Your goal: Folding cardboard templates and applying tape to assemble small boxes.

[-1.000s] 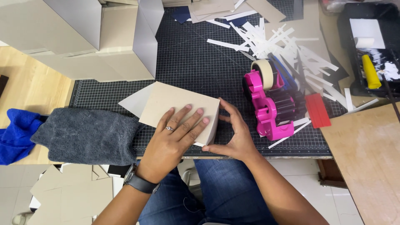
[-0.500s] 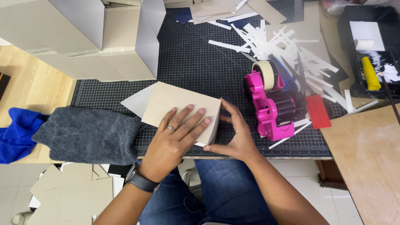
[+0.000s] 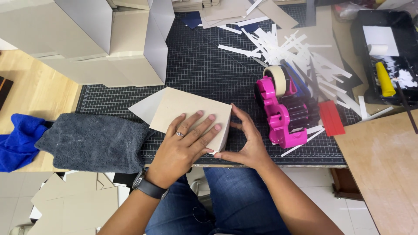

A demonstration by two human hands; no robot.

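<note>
The cardboard box (image 3: 185, 111) lies in the middle of the frame, on the dark cutting mat (image 3: 204, 69), with its near edge close to the front border of the mat. It looks light and stiff, made from plain beige board with a dry, not slippery surface; I judge that the walls can dent if they are pressed hard near a corner. A safe hold is with flat palms on the broad faces, not by pinching a thin edge.

The left hand (image 3: 183, 146) rests flat on the top face, its fingers (image 3: 204, 128) spread wide and pointing to the upper right, gripping nothing. The right hand (image 3: 246, 143) stands against the right side wall of the box, fingers open and curved, the thumb near the lower right corner; it presses but does not close around anything.

Just left of the box lies a grey felt cloth (image 3: 93, 141), and further left a blue cloth (image 3: 17, 139). To the right, near but apart, stands a pink tape dispenser (image 3: 283, 115), with white paper strips (image 3: 296, 52) above it.
</note>
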